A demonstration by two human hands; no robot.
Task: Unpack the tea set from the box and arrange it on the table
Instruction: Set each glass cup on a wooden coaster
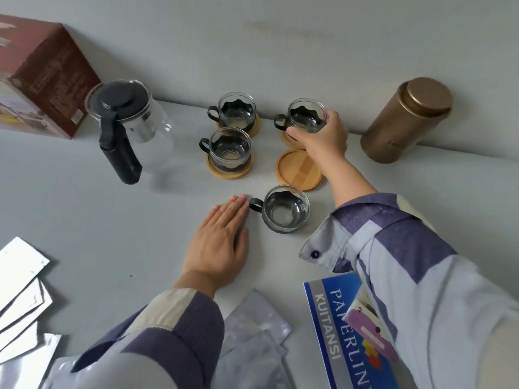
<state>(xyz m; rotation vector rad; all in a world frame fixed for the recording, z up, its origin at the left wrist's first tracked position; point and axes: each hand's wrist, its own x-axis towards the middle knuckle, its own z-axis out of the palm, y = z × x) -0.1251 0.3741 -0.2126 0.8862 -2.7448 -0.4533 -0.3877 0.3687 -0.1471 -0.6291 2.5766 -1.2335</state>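
My right hand point(323, 138) hides the coaster point(289, 138) under the far cup point(306, 116); the box point(42, 80) runs off the frame's upper left.

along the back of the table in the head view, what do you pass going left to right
brown box -> glass teapot -> back left cup -> cup in the right hand -> gold tin

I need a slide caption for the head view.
Right hand sets a cup on a coaster; one coaster empty.
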